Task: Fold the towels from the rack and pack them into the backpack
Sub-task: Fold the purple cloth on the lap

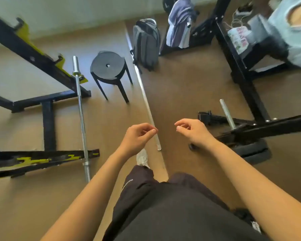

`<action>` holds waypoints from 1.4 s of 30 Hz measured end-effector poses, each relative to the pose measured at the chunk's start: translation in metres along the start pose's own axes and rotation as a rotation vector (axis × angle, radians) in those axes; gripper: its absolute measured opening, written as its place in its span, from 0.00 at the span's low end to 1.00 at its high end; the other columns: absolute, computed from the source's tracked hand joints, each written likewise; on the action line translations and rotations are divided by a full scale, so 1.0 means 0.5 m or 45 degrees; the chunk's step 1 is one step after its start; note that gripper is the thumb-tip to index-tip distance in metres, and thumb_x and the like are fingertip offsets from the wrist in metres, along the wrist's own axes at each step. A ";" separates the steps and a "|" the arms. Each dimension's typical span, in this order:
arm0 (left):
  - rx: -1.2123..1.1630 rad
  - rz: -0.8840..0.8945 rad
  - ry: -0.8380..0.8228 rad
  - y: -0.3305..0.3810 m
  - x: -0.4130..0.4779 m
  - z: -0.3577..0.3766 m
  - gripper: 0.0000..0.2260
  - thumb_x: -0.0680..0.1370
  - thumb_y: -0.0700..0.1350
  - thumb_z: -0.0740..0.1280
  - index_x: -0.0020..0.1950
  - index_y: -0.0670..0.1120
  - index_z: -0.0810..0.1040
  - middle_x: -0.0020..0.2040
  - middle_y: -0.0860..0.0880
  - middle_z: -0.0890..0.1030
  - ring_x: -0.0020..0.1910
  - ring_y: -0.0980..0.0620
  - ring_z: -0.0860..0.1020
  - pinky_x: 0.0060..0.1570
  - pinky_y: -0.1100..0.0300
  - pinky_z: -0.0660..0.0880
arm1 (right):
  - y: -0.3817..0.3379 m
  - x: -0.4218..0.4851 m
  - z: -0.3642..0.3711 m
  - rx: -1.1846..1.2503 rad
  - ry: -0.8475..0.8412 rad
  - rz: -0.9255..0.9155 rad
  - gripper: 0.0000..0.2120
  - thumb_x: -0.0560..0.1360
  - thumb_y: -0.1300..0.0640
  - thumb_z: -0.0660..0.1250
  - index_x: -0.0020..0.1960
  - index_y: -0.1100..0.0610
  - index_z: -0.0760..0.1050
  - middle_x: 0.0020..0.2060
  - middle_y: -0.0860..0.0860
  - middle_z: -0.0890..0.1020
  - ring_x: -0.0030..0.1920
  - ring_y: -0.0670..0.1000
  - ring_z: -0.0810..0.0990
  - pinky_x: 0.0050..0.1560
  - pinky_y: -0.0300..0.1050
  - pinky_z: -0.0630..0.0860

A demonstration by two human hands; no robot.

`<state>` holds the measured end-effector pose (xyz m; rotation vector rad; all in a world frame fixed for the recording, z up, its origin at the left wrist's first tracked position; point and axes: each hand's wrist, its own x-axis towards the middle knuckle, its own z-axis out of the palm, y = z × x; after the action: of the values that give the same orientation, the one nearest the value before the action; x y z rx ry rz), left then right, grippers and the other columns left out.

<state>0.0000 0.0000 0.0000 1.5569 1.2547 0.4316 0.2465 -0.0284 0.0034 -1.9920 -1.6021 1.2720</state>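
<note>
A grey backpack (146,43) stands upright on the brown floor at the far middle. Just right of it, purple and white towels (179,23) hang over a bar of a black rack (222,30). My left hand (137,137) and my right hand (192,131) are held out in front of me at waist height, far from the towels and the backpack. Both hands are empty, with fingers loosely curled and the thumb near the fingertips.
A black round stool (109,68) stands left of the backpack. A steel barbell (81,108) lies on the floor beside a black and yellow frame (33,53). A thin metal rod (144,94) runs along the floor. A person in light blue (292,32) sits at top right.
</note>
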 end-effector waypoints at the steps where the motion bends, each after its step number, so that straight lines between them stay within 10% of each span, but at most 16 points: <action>1: 0.010 -0.008 -0.021 0.007 0.044 -0.025 0.07 0.82 0.48 0.69 0.54 0.49 0.86 0.48 0.54 0.87 0.49 0.55 0.83 0.53 0.54 0.81 | -0.015 0.039 -0.019 0.037 0.038 0.008 0.10 0.81 0.50 0.65 0.61 0.48 0.80 0.53 0.47 0.83 0.52 0.45 0.79 0.53 0.43 0.78; 10: 0.221 -0.010 -0.220 0.124 0.470 -0.148 0.09 0.83 0.50 0.68 0.57 0.49 0.85 0.50 0.54 0.85 0.50 0.57 0.82 0.52 0.59 0.82 | -0.084 0.371 -0.185 0.299 0.232 0.165 0.07 0.79 0.56 0.68 0.55 0.51 0.83 0.47 0.49 0.85 0.49 0.48 0.81 0.46 0.35 0.74; 27: 0.089 -0.176 -0.186 0.251 1.171 -0.252 0.06 0.81 0.46 0.70 0.50 0.52 0.87 0.45 0.57 0.87 0.45 0.58 0.83 0.46 0.67 0.77 | -0.134 1.026 -0.610 0.039 -0.040 0.167 0.10 0.79 0.53 0.67 0.58 0.51 0.82 0.50 0.48 0.84 0.50 0.47 0.81 0.55 0.46 0.78; 42: 0.564 -0.049 -0.544 0.231 1.952 -0.340 0.09 0.81 0.51 0.68 0.53 0.49 0.86 0.52 0.48 0.87 0.52 0.46 0.83 0.53 0.51 0.79 | -0.101 1.555 -0.759 0.115 0.112 0.580 0.10 0.80 0.53 0.67 0.59 0.53 0.81 0.54 0.49 0.83 0.56 0.51 0.80 0.61 0.52 0.78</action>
<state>0.3021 0.9404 -0.1375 1.8650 1.0812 -0.2176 0.5010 0.7940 -0.0956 -2.4009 -1.0625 1.3511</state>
